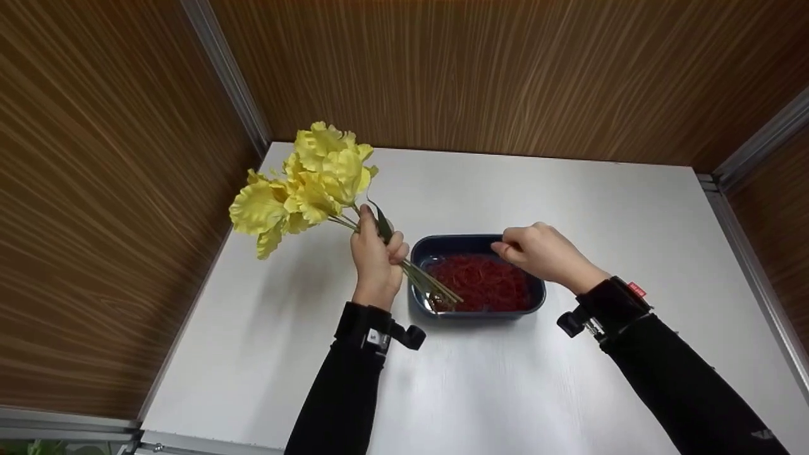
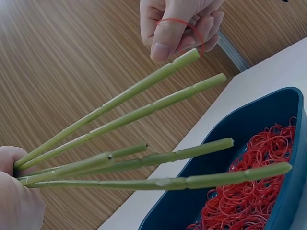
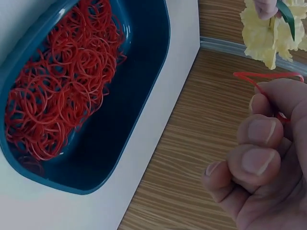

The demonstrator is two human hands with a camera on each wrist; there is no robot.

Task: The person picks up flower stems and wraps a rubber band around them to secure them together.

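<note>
My left hand (image 1: 377,256) grips a bunch of yellow artificial flowers (image 1: 303,186) by the green stems (image 2: 144,143), blooms tilted up to the left, stem ends fanned out over the tray. A dark blue tray (image 1: 425,249) full of red rubber bands (image 1: 483,282) sits on the white table between my hands. My right hand (image 1: 537,251) hovers above the tray's far right side and pinches a single red rubber band (image 2: 184,24), also visible as the band (image 3: 266,76) in the right wrist view. It hangs close to the stem tips.
The white table (image 1: 505,392) is boxed in by wood-grain walls (image 1: 114,189) on the left, back and right, with metal trim at the corners. Both forearms wear black sleeves with wrist-mounted cameras.
</note>
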